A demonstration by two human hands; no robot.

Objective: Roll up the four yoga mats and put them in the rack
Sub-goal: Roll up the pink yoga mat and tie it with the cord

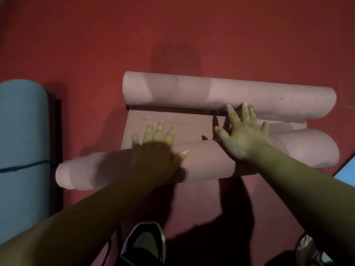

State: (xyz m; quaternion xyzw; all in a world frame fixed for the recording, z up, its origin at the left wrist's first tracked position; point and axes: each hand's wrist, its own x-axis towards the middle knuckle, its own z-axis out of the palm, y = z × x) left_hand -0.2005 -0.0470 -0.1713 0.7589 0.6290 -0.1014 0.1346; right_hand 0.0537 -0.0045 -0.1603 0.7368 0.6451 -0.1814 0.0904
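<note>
A pink yoga mat lies on the red floor, curled at both ends. Its near roll (107, 167) runs crookedly from lower left to right, telescoped into uneven sections. The far roll (230, 95) lies across the top. A short flat strip of the pink mat (172, 131) shows between them. My left hand (155, 148) rests flat on the near roll with fingers spread over the flat strip. My right hand (244, 135) presses with straight fingers on the roll's right part, fingertips reaching the far roll's edge.
A rolled blue mat (23, 150) lies at the left edge beside a dark rail (56, 150). A blue corner (345, 175) shows at the right edge. My shoes (146, 240) stand at the bottom on the red floor (172, 35).
</note>
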